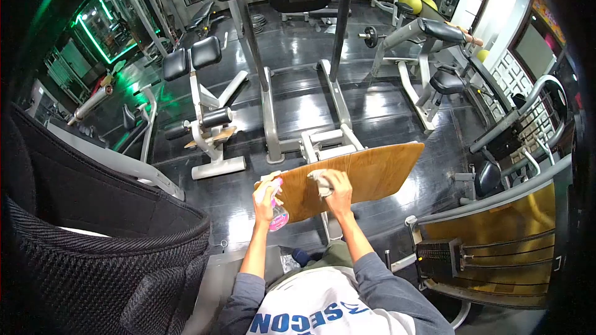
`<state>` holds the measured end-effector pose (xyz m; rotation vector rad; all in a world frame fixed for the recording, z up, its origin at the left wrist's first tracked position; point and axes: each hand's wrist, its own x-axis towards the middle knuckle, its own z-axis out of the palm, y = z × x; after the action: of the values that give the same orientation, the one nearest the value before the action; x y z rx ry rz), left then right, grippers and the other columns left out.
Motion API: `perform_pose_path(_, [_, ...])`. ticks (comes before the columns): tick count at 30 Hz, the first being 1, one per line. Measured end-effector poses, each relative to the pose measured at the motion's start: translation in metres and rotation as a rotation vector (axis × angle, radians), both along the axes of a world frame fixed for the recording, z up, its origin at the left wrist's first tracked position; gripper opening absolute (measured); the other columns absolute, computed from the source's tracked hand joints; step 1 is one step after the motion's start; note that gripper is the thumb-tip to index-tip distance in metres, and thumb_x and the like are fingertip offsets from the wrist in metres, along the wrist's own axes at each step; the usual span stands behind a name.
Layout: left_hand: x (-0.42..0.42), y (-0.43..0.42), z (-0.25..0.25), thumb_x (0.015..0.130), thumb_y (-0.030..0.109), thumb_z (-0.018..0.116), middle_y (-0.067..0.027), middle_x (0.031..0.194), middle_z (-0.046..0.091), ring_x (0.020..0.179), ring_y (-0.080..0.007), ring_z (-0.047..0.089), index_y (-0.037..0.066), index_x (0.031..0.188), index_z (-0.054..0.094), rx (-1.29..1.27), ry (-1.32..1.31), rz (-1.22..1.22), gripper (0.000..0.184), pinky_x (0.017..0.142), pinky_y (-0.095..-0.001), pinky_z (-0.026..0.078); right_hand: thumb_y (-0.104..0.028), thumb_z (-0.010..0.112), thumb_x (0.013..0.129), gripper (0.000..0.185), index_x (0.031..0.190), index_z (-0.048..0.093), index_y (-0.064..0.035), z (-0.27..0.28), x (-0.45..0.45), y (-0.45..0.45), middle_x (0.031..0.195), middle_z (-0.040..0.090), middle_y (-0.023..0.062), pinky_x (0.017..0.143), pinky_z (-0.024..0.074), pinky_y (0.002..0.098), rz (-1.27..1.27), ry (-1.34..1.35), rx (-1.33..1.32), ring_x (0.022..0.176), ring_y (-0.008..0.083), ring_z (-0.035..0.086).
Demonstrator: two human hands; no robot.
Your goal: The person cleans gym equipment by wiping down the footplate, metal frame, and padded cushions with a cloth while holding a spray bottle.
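Note:
My left hand (264, 198) is wrapped round a clear spray bottle (279, 216) with a pink label and pink-and-white sprayer head, near the left end of a wooden board (382, 170). In my right hand (338, 192) is a light grey cloth (321, 181), bunched under the fingers against the board's upper edge and face. The board has a brown wood grain and stands tilted on a grey metal frame (329, 139). Part of its left end is hidden behind my left hand and the bottle.
A padded bench (206, 53) stands ahead on the left. Tall grey machine posts (341, 31) rise straight ahead. A preacher-curl seat (446, 80) is at the right, and a weight-stack machine (490, 248) is close on my right. Black mesh padding (112, 254) fills the near left.

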<state>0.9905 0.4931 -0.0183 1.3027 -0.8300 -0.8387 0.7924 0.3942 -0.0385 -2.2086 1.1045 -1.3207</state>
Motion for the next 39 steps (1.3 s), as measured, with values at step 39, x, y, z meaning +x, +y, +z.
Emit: perform_pose_path(39, [-0.023, -0.010, 0.010, 0.097, 0.025, 0.047, -0.0081, 0.101, 0.063, 0.070, -0.0100, 0.058, -0.002, 0.107, 0.066, -0.081, -0.104, 0.160, 0.034, 0.047, -0.0211, 0.050, -0.002, 0.068, 0.078, 0.026, 0.102, 0.062, -0.0069, 0.003, 0.017, 0.016, 0.100, 0.065, 0.0123, 0.084, 0.0499, 0.0369, -0.125, -0.291, 0.162, 0.096, 0.0308, 0.063])
